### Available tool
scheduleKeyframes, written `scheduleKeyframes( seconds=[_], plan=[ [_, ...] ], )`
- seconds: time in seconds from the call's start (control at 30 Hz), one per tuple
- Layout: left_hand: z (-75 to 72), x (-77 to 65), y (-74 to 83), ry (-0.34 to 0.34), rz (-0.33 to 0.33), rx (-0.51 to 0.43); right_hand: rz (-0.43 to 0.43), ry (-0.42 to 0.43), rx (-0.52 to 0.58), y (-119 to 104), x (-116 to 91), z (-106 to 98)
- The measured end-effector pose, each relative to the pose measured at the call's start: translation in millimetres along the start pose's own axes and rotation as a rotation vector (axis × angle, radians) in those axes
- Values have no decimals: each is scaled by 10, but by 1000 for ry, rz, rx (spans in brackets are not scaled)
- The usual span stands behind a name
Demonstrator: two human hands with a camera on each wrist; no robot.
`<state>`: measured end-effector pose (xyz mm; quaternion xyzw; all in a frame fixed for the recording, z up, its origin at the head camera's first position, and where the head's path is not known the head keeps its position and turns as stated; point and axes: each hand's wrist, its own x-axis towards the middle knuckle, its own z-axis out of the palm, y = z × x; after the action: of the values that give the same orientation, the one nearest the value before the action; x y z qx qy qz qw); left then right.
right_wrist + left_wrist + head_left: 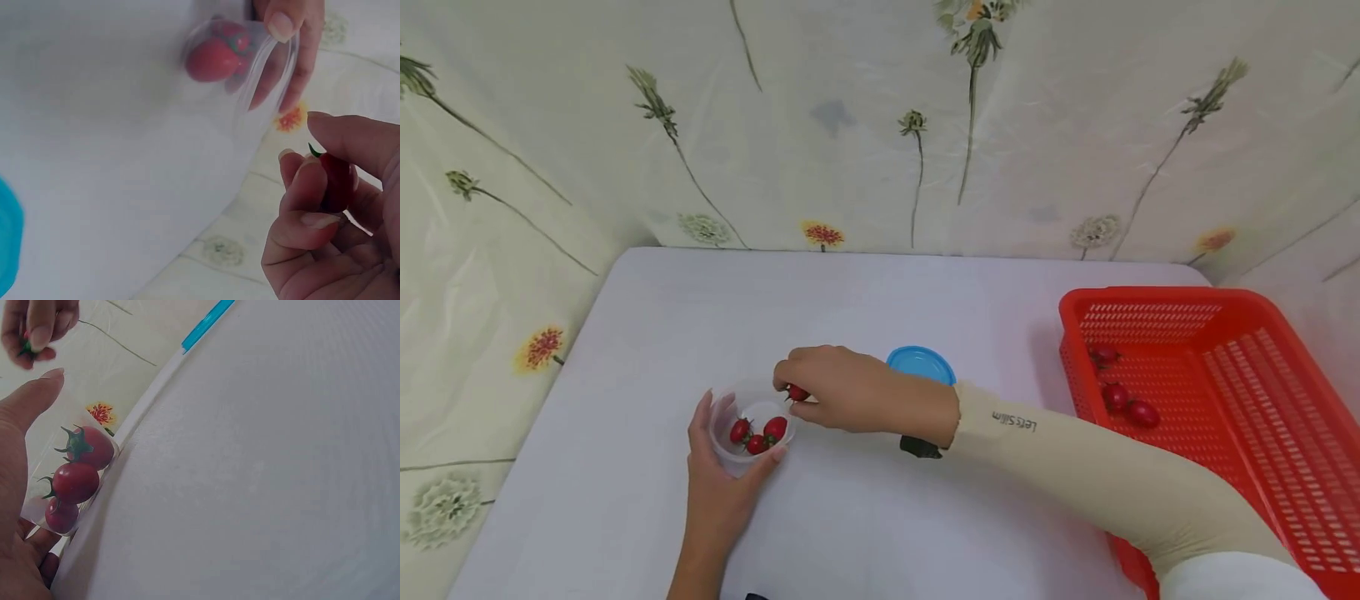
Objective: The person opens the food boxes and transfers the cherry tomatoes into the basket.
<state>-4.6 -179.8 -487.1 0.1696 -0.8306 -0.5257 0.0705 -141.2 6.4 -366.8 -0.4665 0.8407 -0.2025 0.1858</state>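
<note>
Bare white table lies open left of and behind the clear cup; the blue lid sits just behind the right hand; the red basket blocks the right edge; patterned curtain walls the back and left

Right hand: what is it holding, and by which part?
Right hand pinches a cherry tomato by its sides, between thumb and fingertips, over the clear cup.

Your right arm wears a beige sleeve with small dark lettering near the cuff, and a black strap at the wrist.
</note>
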Motion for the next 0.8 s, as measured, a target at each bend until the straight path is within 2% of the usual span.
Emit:
scheduleKeyframes(
  seconds=[0.2,0.4,0.53,0.8],
  plan=[
    [17,14,-21,4,-5,26,-27,107,89,174,-375,-169],
    [6,16,-54,5,13,10,2,208,190,284,-775,-358],
    [9,15,-57,3,8,3,66,241,194,365,-1051,-447],
    [13,13,-48,7,-6,21,258,306,127,522,-1591,-576]
  ],
)
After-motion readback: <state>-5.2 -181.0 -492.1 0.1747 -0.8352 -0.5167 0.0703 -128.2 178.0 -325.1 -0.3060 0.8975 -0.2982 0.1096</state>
